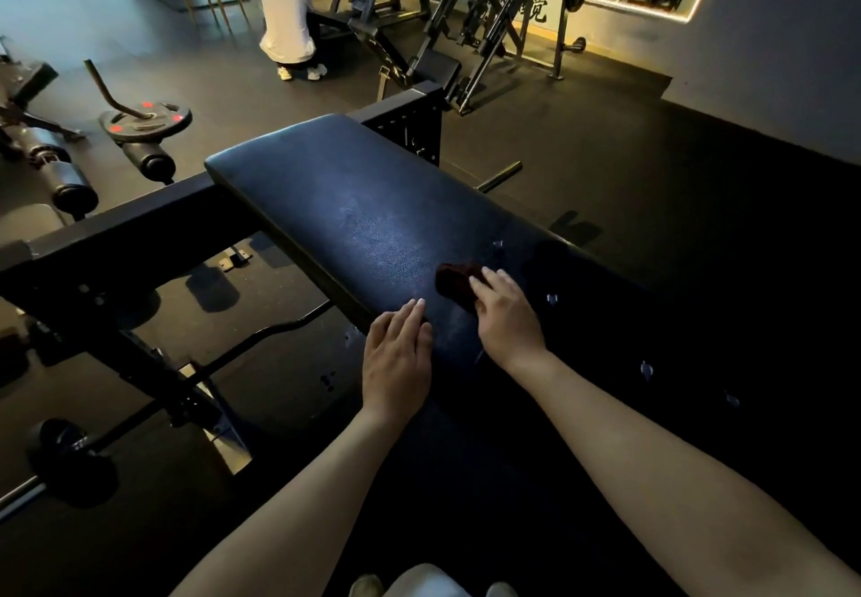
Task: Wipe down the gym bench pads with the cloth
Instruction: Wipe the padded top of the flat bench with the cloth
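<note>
A long black padded bench pad (354, 205) runs from the upper middle down toward me. On it lies a dark red cloth (454, 280), bunched up. My right hand (508, 317) rests on top of the cloth with straight fingers and presses it onto the pad. My left hand (396, 359) lies flat on the pad near its left edge, fingers straight, a short way left of the cloth. Several small shiny spots show on the dark near part of the pad.
A black steel frame (130, 233) crosses under the pad at left, with a curl bar (261, 333) below it. A weight plate (145, 119) and roller pads sit at left. A person in white (286, 19) crouches by machines at the back. Dark rubber floor (652, 168) lies to the right.
</note>
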